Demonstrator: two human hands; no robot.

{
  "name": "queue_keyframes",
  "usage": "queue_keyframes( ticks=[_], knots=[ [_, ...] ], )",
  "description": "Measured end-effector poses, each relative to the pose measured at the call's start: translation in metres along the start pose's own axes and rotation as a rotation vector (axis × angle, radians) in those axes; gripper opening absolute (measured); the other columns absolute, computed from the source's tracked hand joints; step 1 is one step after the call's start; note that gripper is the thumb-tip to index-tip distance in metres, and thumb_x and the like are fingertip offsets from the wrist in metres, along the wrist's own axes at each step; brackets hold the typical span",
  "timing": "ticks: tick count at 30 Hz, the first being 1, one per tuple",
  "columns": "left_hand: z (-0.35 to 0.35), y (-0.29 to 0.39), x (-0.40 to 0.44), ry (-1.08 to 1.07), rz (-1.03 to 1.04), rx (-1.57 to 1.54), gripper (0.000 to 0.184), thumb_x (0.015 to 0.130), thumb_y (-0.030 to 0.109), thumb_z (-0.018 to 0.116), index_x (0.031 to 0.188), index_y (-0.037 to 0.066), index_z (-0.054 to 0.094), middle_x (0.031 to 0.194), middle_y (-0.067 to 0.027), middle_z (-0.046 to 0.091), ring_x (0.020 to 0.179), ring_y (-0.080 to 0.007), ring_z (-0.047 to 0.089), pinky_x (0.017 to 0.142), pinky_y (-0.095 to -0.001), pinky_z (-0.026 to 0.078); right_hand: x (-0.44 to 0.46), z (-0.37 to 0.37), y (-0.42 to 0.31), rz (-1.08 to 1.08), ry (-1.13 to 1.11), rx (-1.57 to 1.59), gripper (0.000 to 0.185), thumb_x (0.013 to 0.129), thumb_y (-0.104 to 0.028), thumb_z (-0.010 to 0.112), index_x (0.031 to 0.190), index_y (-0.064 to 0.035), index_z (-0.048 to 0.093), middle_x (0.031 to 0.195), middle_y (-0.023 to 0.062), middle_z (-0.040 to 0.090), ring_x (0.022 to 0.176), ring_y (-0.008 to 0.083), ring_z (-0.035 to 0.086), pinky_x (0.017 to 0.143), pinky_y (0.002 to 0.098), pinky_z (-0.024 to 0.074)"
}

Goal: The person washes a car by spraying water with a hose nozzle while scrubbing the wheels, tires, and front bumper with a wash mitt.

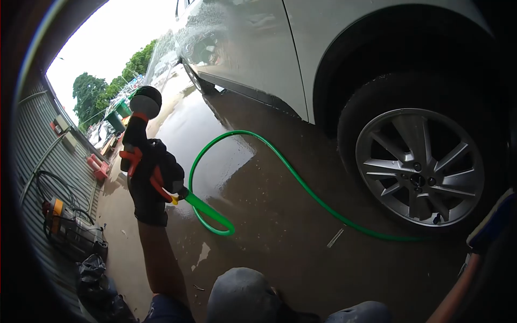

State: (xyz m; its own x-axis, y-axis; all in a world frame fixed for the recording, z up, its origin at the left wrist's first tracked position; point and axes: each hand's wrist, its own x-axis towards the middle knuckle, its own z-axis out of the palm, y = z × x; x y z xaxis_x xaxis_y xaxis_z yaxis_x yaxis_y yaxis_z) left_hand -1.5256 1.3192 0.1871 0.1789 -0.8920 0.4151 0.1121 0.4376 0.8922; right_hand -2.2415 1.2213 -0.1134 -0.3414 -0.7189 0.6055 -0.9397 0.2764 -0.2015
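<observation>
My left hand (156, 180), in a black glove, is closed around a hose spray nozzle (138, 126) with a black and orange body. The nozzle is held upright, and a spray of water (164, 54) fans from its head against the side of a light-coloured car (247, 54). A green hose (291, 167) runs from the nozzle's base, loops and lies across the floor. At the dark right edge, my right hand (481, 248) is mostly in shadow, by a blue and cream scrubber (491, 219) near the wheel (420, 167); it appears to grip it, though its fingers are hidden.
The wet floor (285, 237) has a bright puddle (215, 172). Along the corrugated wall (32, 124) at left stand a machine with coiled cables (70, 231), a black bag (97, 282) and a red object (98, 167). My knees (242, 296) are at the bottom.
</observation>
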Motion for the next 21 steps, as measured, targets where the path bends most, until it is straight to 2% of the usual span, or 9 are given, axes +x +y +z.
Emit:
queue_keyframes(
  ticks=[2, 3, 4, 5, 8, 10, 13, 18, 21],
  knots=[
    [0.022, 0.01, 0.001, 0.032, -0.031, 0.234, 0.023, 0.099, 0.023, 0.059, 0.107, 0.003, 0.055, 0.075, -0.0088, 0.058, 0.058, -0.0202, 0.06, 0.053, -0.0354, 0.049, 0.001, -0.001, 0.0, 0.005, 0.001, -0.01, 0.054, 0.109, -0.033, 0.043, 0.153, -0.0024, 0.037, 0.158, 0.0185, 0.041, 0.147, 0.0308, 0.037, 0.125, 0.0436, 0.0273],
    [0.019, 0.001, -0.002, 0.01, 0.052, 0.324, 0.029, 0.096, 0.021, 0.063, 0.114, 0.0, 0.056, 0.082, -0.009, 0.061, 0.065, -0.0205, 0.063, 0.058, -0.034, 0.052, 0.002, -0.003, 0.001, 0.008, 0.007, -0.012, 0.055, 0.109, -0.033, 0.043, 0.154, -0.0023, 0.037, 0.158, 0.0185, 0.04, 0.148, 0.0309, 0.036, 0.125, 0.0437, 0.0268],
    [0.009, -0.01, -0.015, 0.09, 0.057, 0.308, 0.042, 0.091, 0.022, 0.069, 0.123, -0.001, 0.055, 0.094, -0.009, 0.064, 0.077, -0.0197, 0.066, 0.065, -0.0323, 0.054, 0.002, -0.003, 0.002, 0.015, 0.01, -0.014, 0.055, 0.109, -0.033, 0.042, 0.154, -0.0022, 0.036, 0.159, 0.0186, 0.04, 0.148, 0.0311, 0.036, 0.125, 0.0437, 0.0264],
    [0.02, -0.003, -0.028, 0.063, 0.026, 0.343, 0.047, 0.089, 0.022, 0.071, 0.126, -0.001, 0.054, 0.1, -0.0095, 0.063, 0.081, -0.02, 0.066, 0.067, -0.0328, 0.054, 0.005, -0.005, 0.007, 0.016, 0.019, -0.021, 0.056, 0.109, -0.034, 0.042, 0.155, -0.0021, 0.036, 0.159, 0.0187, 0.039, 0.148, 0.0312, 0.035, 0.125, 0.0438, 0.0259],
    [0.033, -0.007, -0.045, 0.198, 0.14, 0.228, 0.051, 0.085, 0.022, 0.073, 0.127, -0.001, 0.054, 0.104, -0.0116, 0.063, 0.084, -0.0232, 0.066, 0.068, -0.0353, 0.055, 0.003, -0.012, 0.021, 0.03, 0.043, -0.036, 0.058, 0.109, -0.034, 0.042, 0.156, -0.0018, 0.034, 0.16, 0.0188, 0.038, 0.15, 0.0315, 0.033, 0.126, 0.0441, 0.0245],
    [0.049, -0.007, -0.031, 0.12, 0.195, 0.177, 0.048, 0.084, 0.021, 0.074, 0.124, -0.001, 0.057, 0.1, -0.0121, 0.065, 0.082, -0.025, 0.068, 0.068, -0.0359, 0.055, 0.001, -0.022, 0.03, 0.039, 0.071, -0.047, 0.059, 0.109, -0.035, 0.042, 0.156, -0.0016, 0.033, 0.161, 0.0189, 0.036, 0.151, 0.0317, 0.032, 0.127, 0.0443, 0.0235],
    [0.098, -0.017, -0.009, -0.232, 0.172, 0.156, 0.044, 0.083, 0.019, 0.076, 0.119, 0.0, 0.06, 0.095, -0.013, 0.067, 0.08, -0.0277, 0.07, 0.068, -0.0368, 0.056, 0.0, -0.036, 0.047, 0.058, 0.115, -0.074, 0.06, 0.109, -0.036, 0.041, 0.158, -0.0014, 0.031, 0.162, 0.0191, 0.035, 0.152, 0.0321, 0.03, 0.127, 0.0446, 0.0221],
    [0.189, -0.048, -0.006, -1.194, 0.144, 0.12, 0.036, 0.081, 0.016, 0.079, 0.111, 0.001, 0.066, 0.086, -0.0144, 0.071, 0.076, -0.0321, 0.073, 0.068, -0.0383, 0.057, -0.001, -0.06, 0.07, 0.069, 0.193, -0.112, 0.063, 0.109, -0.037, 0.041, 0.159, -0.0009, 0.028, 0.165, 0.0194, 0.032, 0.154, 0.0327, 0.027, 0.129, 0.045, 0.0198],
    [0.226, -0.062, -0.026, -1.545, 0.123, 0.068, 0.031, 0.08, 0.015, 0.081, 0.106, 0.002, 0.07, 0.081, -0.0153, 0.073, 0.074, -0.0347, 0.075, 0.068, -0.0392, 0.058, -0.004, -0.069, 0.084, 0.08, 0.237, -0.112, 0.065, 0.109, -0.038, 0.04, 0.161, -0.0006, 0.026, 0.166, 0.0196, 0.03, 0.155, 0.033, 0.025, 0.129, 0.0453, 0.0184]
  ],
)
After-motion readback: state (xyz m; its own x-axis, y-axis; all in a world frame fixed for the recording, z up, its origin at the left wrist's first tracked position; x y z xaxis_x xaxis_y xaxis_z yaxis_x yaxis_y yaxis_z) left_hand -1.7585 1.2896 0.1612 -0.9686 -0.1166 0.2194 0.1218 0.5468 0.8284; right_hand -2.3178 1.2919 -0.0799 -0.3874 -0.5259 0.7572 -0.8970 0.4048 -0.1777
